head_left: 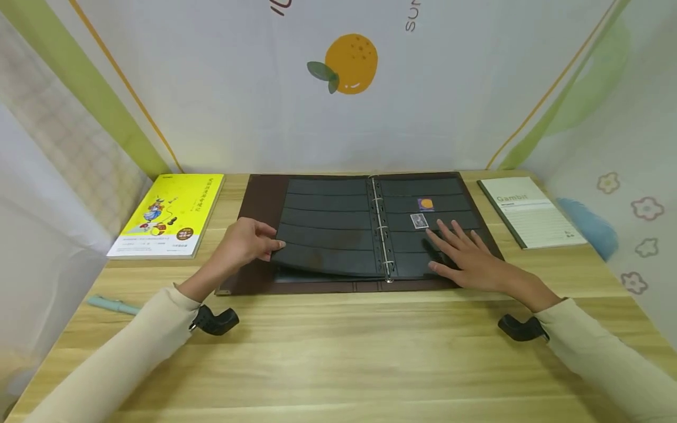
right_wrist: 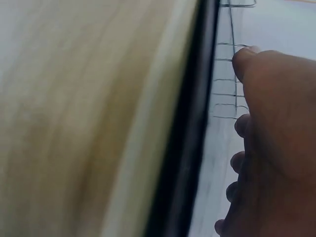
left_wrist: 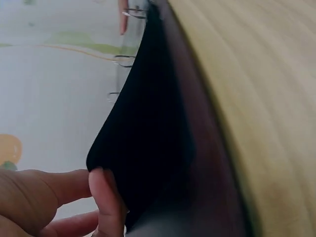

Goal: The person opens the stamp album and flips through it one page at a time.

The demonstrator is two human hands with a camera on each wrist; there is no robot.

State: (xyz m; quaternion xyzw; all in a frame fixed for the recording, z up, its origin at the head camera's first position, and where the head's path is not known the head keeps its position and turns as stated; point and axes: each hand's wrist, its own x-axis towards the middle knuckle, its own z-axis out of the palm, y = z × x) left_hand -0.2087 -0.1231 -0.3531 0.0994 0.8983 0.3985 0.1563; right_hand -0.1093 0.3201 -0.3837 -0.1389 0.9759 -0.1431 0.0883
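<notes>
A stamp album (head_left: pixel 365 286) with a dark brown cover lies spread on the table, its black pocket pages held by metal rings. My left hand (head_left: pixel 248 241) pinches the outer lower corner of the left black page (head_left: pixel 328 238). In the left wrist view that page (left_wrist: pixel 140 123) curves up from the cover, thumb and fingers at its edge. My right hand (head_left: pixel 471 258) lies over the lower part of the right page (head_left: pixel 418 188), fingers straight and spread. Beyond its fingertips, a purple and orange stamp (head_left: pixel 425 204) and a grey stamp with a white border (head_left: pixel 419 221) sit in pocket rows.
A yellow book (head_left: pixel 169 214) lies at the left, with a pale blue-green pen (head_left: pixel 113 305) nearer me. To the album's right is a Gambit notebook (head_left: pixel 531 211). A white printed curtain (head_left: pixel 254 106) hangs behind the wooden table (head_left: pixel 349 358).
</notes>
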